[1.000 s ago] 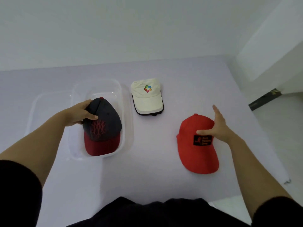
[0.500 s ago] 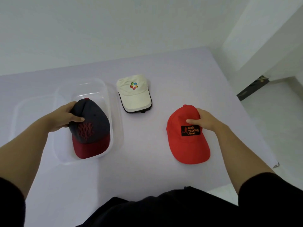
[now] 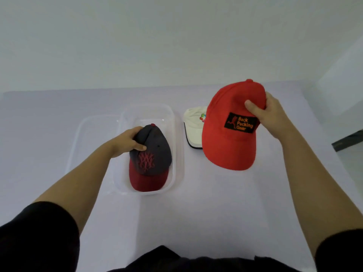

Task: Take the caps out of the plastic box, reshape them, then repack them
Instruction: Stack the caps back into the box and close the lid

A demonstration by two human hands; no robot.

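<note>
**Three caps, two of them in hand**

Three caps are in view. A dark grey cap (image 3: 152, 152) with a dark red brim sits inside the clear plastic box (image 3: 177, 134), brim toward six o'clock. The left hand (image 3: 127, 142) is clamped on its crown from the nine o'clock side, thumb on top and fingers tucked behind.

At three o'clock from the box, the right hand (image 3: 270, 116) holds a red cap (image 3: 225, 138) up off the bench (image 3: 196, 222), gripping the crown near its top button with the thumb pressed on the front panel. Its brim hangs toward six o'clock, and a black patch with orange lettering faces the camera.

Between the box and the red cap lies a cream cap (image 3: 193, 126) with a multicoloured logo, flat on the bench and partly hidden behind the red one.

Just beside the box, at nine o'clock, a clear lid (image 3: 84, 134) lies flat on the bench. Black sleeves cover both upper arms at the bottom corners.
</note>
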